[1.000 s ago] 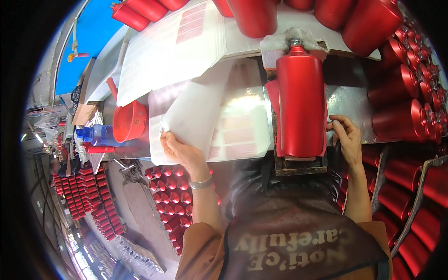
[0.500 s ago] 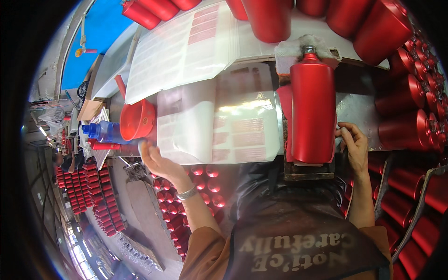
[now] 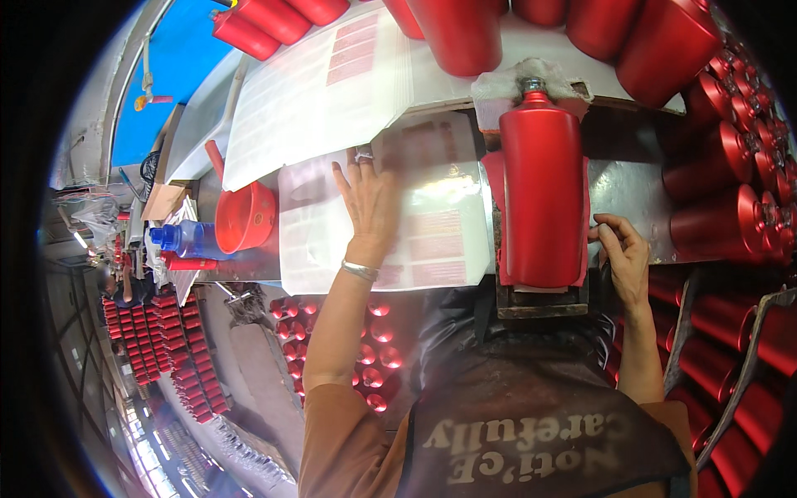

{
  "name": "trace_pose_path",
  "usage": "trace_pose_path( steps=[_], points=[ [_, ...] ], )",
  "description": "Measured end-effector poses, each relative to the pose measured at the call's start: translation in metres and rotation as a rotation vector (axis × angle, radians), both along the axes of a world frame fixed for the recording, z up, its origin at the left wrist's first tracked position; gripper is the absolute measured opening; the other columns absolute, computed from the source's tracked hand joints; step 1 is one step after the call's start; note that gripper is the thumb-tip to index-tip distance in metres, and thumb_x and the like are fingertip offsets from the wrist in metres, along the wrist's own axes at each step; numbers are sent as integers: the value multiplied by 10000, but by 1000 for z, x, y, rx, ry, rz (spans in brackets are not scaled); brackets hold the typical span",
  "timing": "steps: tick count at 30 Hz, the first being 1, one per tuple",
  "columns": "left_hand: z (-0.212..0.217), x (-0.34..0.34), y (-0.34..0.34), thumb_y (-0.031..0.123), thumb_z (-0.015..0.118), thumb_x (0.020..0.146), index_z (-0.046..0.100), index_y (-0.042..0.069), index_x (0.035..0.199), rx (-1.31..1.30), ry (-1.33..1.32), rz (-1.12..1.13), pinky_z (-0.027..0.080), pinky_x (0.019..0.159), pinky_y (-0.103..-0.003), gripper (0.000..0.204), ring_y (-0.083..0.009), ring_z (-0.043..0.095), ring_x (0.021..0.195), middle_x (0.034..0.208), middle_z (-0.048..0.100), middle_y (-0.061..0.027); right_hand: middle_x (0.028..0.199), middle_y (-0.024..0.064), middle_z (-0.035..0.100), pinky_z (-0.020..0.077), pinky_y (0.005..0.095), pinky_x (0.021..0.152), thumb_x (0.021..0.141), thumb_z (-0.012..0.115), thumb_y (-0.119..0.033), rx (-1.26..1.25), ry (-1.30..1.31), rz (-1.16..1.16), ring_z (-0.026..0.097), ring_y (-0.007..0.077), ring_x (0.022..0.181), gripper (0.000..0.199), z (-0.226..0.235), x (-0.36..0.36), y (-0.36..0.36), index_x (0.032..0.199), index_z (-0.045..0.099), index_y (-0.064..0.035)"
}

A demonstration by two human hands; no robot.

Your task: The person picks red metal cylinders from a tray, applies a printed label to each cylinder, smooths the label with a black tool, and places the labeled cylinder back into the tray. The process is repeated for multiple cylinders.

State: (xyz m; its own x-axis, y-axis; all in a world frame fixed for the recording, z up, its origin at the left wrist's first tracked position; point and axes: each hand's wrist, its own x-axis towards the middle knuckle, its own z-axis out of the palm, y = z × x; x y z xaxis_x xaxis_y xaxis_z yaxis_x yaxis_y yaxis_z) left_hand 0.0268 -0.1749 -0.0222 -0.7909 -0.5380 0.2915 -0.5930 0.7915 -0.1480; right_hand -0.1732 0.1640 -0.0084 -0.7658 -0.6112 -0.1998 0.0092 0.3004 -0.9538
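We're pressing left hand (image 3: 371, 199) flat, fingers spread, on glossy label sheet (image 3: 432, 224) lying on bench (image 3: 623, 187). Right hand (image 3: 623, 257) pinching edge of red cloth (image 3: 491, 178) under red bottle (image 3: 541, 195), which is lying in jig just right of sheet.

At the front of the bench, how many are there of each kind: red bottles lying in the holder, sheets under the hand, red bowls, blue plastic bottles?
Red bottle in the holder: 1
Printed sheet under the left hand: 1
Red bowl: 1
Blue plastic bottle: 1
Total: 4
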Motion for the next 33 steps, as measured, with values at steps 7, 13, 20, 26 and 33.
trace_pose_path(
  steps=[7, 13, 20, 26, 33],
  points=[
    [-2, 9, -5, 212, 636, 917, 692, 133, 1212, 37, -38, -91, 236, 1144, -672, 311, -475, 346, 1431, 1474, 441, -302, 903, 86, 737, 475, 228, 628, 985, 606, -193, 2, 14, 5, 651, 97, 774, 300, 0, 0, 0, 1167, 666, 38],
    [14, 13, -5, 289, 637, 887, 586, 115, 1393, 161, -133, -120, 203, 1153, -688, 538, -495, 300, 1455, 1521, 390, -315, 898, 84, 734, 476, 230, 623, 979, 610, -194, -10, 22, 8, 650, 96, 777, 312, 2, 1, -1, 1162, 663, 53],
    [28, 1, -8, 311, 647, 859, 491, 161, 1498, 295, -194, -63, 173, 1170, -687, 676, -495, 263, 1474, 1535, 378, -310, 891, 80, 731, 475, 229, 619, 980, 613, -206, -4, 30, 2, 645, 89, 771, 319, 2, 1, -1, 1163, 665, 50],
    [11, -1, -6, 276, 529, 887, 571, 139, 1434, 218, -97, -119, 172, 1169, -684, 565, -503, 231, 1488, 1538, 380, -312, 893, 77, 732, 472, 224, 622, 985, 613, -225, 10, 17, 15, 638, 83, 770, 330, 0, 0, -1, 1166, 666, 45],
    [14, 5, -19, 291, 617, 889, 577, -3, 1379, 238, -10, 81, 427, 1041, -533, 573, -435, 514, 1265, 1400, 533, -272, 898, 80, 732, 470, 224, 626, 986, 608, -201, 0, 11, 4, 636, 86, 764, 312, 2, 1, -2, 1170, 663, 45]
  ],
)
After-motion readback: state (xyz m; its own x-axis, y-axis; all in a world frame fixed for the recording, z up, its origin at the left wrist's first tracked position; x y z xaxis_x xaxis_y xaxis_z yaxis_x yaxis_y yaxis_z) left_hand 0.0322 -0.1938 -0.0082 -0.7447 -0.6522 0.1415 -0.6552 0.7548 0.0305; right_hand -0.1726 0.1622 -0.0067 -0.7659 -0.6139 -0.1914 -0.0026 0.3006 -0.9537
